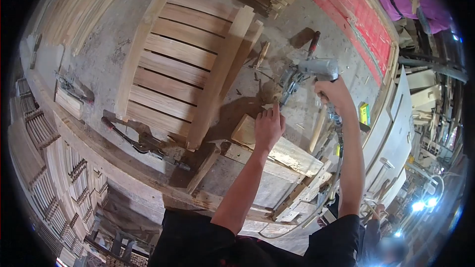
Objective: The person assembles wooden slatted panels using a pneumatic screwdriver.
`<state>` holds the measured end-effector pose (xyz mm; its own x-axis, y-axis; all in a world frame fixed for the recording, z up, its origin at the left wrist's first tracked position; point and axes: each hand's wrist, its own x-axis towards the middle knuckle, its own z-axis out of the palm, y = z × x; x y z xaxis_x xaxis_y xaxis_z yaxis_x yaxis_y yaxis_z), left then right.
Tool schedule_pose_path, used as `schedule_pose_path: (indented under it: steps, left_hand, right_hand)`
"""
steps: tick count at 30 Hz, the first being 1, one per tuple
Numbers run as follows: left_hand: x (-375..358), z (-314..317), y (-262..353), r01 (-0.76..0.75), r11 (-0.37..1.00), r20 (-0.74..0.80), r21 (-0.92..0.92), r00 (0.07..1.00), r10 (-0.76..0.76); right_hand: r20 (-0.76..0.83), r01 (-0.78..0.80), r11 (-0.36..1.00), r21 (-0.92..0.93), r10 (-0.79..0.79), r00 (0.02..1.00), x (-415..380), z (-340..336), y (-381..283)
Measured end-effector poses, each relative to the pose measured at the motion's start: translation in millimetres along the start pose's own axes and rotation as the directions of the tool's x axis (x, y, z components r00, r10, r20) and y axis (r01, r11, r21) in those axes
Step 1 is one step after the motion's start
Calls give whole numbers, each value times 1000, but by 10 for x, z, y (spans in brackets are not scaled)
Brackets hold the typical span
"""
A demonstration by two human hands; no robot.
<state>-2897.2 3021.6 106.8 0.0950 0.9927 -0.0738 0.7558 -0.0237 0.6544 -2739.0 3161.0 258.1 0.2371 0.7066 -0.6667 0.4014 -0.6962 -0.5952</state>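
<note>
Sawdust and offcuts cover the grey workbench (99, 64) you are standing at, with stacks of slats piled at its far edge and racks of finished pieces down to your left. Your right hand (332, 91) is clenched around the grip of a pneumatic nail gun (307, 71), whose nose points down and left toward a small wood piece (269, 105) lying on the bench. Your left hand (268, 127) is loosely curled, holding nothing, with the index finger stretched out and pressing on that piece just beside the gun's nose. That finger looks very close to the firing line, so slide it back along the piece before you squeeze, and press from the side away from the nose. Seat the nose flat and square on the wood so the fastener goes straight rather than glancing out through the edge. Keep the air hose (339, 138) trailing clear under your right forearm. A pale wood block (277, 148) sits under your left wrist, nearer to you than the small piece. The slatted panel (183, 64) lies tilted across the bench to the left of both hands, near but not touching them, with a clamp (133, 141) at its near corner.
</note>
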Motion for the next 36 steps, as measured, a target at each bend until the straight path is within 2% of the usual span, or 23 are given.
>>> schedule_pose_path:
  steps: [3, 12, 18, 21, 27, 33, 36]
  left_hand:
    - [2, 14, -5, -11, 1000, -22, -6, 1000, 11]
    - [1, 27, -12, -8, 1000, -33, -25, 999, 8]
    - [9, 24, -9, 6, 999, 0, -40, 1000, -6]
    - [13, 27, -3, 19, 999, 2, -25, 1000, -19]
    - [3, 57, -21, -6, 1000, -40, -26, 999, 5]
    - [5, 20, -13, -3, 1000, 3, -23, 1000, 3]
    - [11, 17, -6, -3, 1000, -4, -23, 1000, 3]
  right_hand:
    - [-63, 23, 999, 47, -20, 998, -38, 27, 134]
    - [-39, -5, 982, 189, 12, 999, -123, 55, 158]
    - [-39, -43, 985, 165, 50, 998, -110, 42, 162]
    - [-54, 20, 988, 155, -12, 998, -101, 53, 192]
    - [-50, -8, 989, 148, 15, 999, -103, 61, 177]
    - [-55, 9, 998, 56, -5, 998, -36, 59, 186]
    - [-116, 7, 999, -39, -11, 993, -35, 107, 88]
